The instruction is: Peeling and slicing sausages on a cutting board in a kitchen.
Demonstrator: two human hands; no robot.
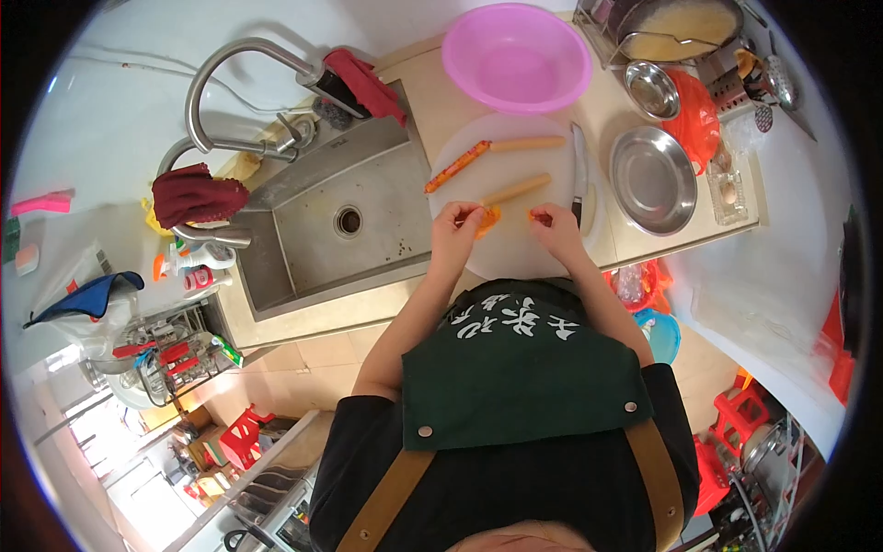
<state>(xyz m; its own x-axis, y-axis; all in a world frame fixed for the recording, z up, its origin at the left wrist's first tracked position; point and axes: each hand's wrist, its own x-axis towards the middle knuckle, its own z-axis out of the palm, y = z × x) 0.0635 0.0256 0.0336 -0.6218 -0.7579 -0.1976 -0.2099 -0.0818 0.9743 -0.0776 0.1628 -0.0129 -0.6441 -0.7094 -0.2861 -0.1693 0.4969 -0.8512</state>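
My left hand [455, 228] pinches an orange plastic wrapper [488, 222] over the near part of a round white cutting board [510, 252]. My right hand [557, 231], a little to the right, holds a small orange scrap [532, 214] between its fingertips. A peeled sausage [521, 188] lies on the board just beyond my left fingers. Farther up, another bare sausage [530, 143] lies end to end with a sausage in an orange-red wrapper [457, 168]. A knife with a black handle [580, 162] rests along the board's right side.
A pink plastic basin [517, 58] stands behind the board. To the right are a steel bowl [652, 181], a smaller steel bowl [652, 90] and a red plastic bag [692, 121]. On the left, a steel sink [331, 214] with a curved faucet [200, 90] adjoins the counter.
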